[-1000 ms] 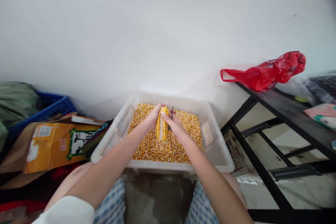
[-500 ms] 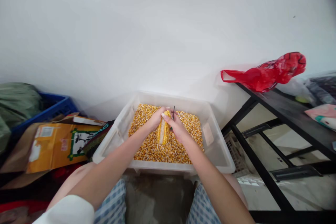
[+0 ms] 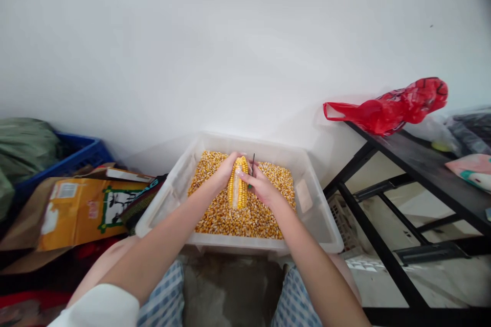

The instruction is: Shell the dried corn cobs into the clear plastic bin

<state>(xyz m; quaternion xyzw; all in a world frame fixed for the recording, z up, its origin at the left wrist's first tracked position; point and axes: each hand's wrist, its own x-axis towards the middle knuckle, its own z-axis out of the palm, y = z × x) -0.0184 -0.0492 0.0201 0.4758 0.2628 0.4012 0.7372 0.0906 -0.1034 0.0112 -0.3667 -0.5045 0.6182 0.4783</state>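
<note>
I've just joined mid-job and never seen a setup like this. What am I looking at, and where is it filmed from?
There is no machine here: these are a person's bare hands, seen by one head-worn camera looking forward and down. The left hand holds a corn cob from its left side; a pale strip without kernels runs along it. The right hand holds a thin dark tool, with its thumb on the cob; exactly what tool is too small to tell. Below lie loose kernels in a whitish plastic tub. To the right, a red bag rests on a black table.
</note>
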